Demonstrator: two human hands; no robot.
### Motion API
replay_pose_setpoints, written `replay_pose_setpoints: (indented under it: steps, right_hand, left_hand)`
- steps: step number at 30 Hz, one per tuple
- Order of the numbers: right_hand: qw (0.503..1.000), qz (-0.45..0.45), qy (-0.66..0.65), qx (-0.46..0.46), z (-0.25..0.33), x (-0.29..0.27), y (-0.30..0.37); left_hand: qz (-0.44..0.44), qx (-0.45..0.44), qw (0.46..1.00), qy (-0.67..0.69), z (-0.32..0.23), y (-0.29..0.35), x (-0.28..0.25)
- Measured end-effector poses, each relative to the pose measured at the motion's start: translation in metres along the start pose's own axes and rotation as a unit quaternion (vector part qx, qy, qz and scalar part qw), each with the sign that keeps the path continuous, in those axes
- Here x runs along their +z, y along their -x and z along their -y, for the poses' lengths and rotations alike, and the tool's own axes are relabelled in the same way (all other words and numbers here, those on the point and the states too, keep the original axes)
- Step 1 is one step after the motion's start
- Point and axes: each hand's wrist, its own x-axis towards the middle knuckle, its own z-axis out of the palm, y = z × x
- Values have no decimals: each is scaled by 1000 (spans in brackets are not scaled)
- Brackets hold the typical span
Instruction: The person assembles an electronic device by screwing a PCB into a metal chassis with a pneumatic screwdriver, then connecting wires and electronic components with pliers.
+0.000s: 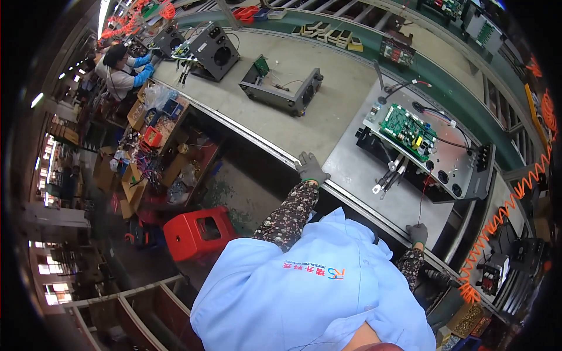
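My left hand (312,169), in a grey glove, rests with fingers spread on the front edge of the grey workbench (281,131). Farther right, my right hand (417,234), gloved too, is at the bench edge with its fingers closed on the lower end of a thin red wire (422,196). That wire runs up to an opened metal chassis (462,161) in front of me. A green circuit board (408,130) is mounted on the chassis, with loose dark cables (436,111) around it. Thick cables with ring terminals (391,176) stick out at its near side.
An open dark frame (281,92) and a black boxy unit (213,52) stand farther left on the bench. A red stool (199,234) is below at left. Orange coiled hose (497,219) hangs at right. A co-worker (123,73) with blue sleeves works at far left.
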Motion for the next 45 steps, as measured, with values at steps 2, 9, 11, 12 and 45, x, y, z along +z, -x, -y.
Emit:
replay_pose_setpoints:
  steps: [2, 9, 11, 12, 45]
  right_hand:
    - [1000, 17, 9, 6, 9, -8, 0]
    - [993, 96, 51, 41, 32, -29, 0]
    - [992, 104, 57, 39, 40, -36, 4]
    - [990, 112, 72, 42, 44, -38, 6]
    - [983, 140, 115, 33, 38, -34, -13]
  left_hand:
    - [9, -4, 1000, -7, -2, 1, -3]
    - [12, -13, 1000, -15, -5, -4, -4]
    - [27, -20, 999, -40, -7, -6, -6]
    - [26, -22, 999, -37, -8, -6, -7]
    - [-19, -48, 994, -93, -13, -16, -4]
